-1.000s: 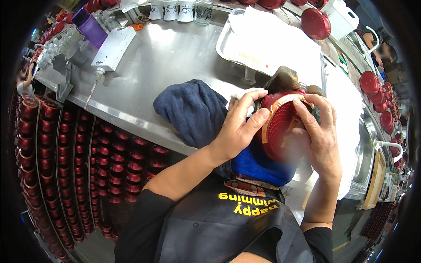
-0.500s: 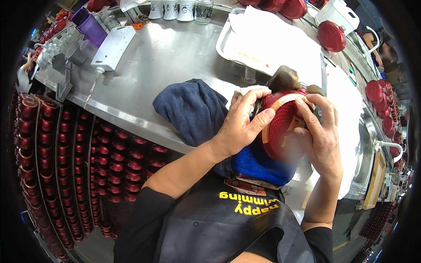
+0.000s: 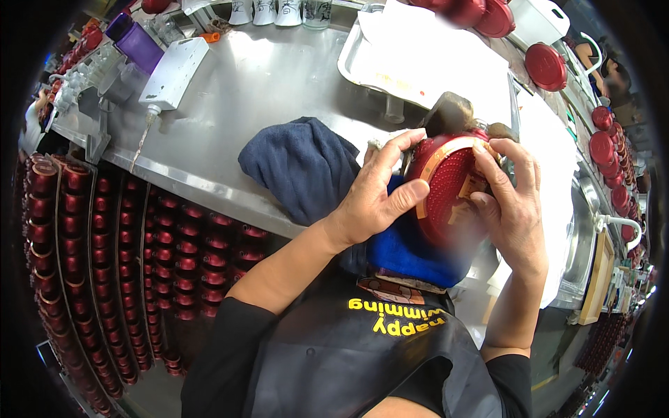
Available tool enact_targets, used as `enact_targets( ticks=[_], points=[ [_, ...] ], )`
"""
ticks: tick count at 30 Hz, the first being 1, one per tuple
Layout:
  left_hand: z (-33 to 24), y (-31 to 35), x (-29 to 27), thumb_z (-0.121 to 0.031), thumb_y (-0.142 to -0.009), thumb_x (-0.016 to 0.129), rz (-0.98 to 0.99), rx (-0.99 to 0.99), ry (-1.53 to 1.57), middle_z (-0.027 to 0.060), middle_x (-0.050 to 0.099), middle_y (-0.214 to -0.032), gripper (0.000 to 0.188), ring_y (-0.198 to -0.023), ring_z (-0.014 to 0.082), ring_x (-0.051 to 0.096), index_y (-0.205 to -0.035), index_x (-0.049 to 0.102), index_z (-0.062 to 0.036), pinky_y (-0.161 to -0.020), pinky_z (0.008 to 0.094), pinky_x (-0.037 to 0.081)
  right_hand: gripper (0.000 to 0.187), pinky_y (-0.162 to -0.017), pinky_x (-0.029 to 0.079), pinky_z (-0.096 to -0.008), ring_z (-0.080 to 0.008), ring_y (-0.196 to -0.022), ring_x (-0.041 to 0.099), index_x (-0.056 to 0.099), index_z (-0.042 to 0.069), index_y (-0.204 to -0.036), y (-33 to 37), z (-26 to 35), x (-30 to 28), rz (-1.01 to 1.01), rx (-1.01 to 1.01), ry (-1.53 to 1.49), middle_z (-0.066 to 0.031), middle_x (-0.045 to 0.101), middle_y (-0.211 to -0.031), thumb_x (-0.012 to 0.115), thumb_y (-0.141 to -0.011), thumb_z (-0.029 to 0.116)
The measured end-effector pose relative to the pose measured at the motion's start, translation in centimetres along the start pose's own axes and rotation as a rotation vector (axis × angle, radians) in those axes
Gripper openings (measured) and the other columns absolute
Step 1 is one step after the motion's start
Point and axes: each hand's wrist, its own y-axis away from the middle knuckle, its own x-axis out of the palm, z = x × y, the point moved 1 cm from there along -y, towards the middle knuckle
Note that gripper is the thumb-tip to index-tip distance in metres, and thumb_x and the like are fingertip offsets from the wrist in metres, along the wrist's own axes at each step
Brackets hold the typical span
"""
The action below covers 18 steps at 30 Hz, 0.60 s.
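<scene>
A glossy red round piece (image 3: 440, 202) with a dotted face tilts over a bright blue cloth (image 3: 411, 254). A pale orange strip (image 3: 444, 159) curves along the upper part of its face. My left hand (image 3: 380, 184) grips the left edge, fingers over the rim and thumb near the strip. At the right side my right hand (image 3: 512, 195) bends its fingers onto the strip's end, thumb lower on the face. A small tan patch lies between the fingers and the dots. Motion or glare smears the lower right of the piece.
A crumpled navy towel (image 3: 303, 164) lies on the metal bench (image 3: 244, 90) to the left. Behind the piece stand a dark rounded block (image 3: 448, 115) and a white tray (image 3: 355, 73) with paper. A white box with a drill-like bit (image 3: 174, 73) rests far left. Red pots (image 3: 188, 258) are stacked below.
The red piece has turned and tilted a little, showing a narrower face. Both hands keep nearly the same hold. The bench scene has shifted slightly left and up in view.
</scene>
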Motion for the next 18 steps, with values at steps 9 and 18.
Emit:
enact_targets(
  ticks=[9, 18],
  points=[
    [0.4, 0.9, 0.2, -0.043, -0.099, 0.072, 0.001, 0.079, -0.143, 0.0260, 0.041, -0.157, 0.083, -0.144, 0.0379, 0.039, -0.159, 0.034, 0.0018, -0.121, 0.0459, 0.031, 0.051, -0.106, 0.049, -0.0480, -0.0367, -0.126, 0.055, 0.068, 0.010, -0.135, 0.8, 0.0, 0.0, -0.006, -0.003, 0.025, -0.0142, 0.057, -0.137, 0.077, -0.086, 0.015],
    [0.4, 1.2, 0.5, -0.041, -0.098, 0.074, -0.037, 0.115, -0.260, 0.0269, 0.042, -0.154, 0.086, -0.138, 0.0383, 0.042, -0.159, 0.033, 0.0031, -0.118, 0.0464, 0.034, 0.049, -0.105, 0.049, -0.0478, -0.0364, -0.124, 0.056, 0.068, 0.010, -0.136, 1.5, 0.2, -0.2, -0.007, 0.020, 0.016, -0.0142, 0.056, -0.137, 0.076, -0.088, 0.014]
  ],
)
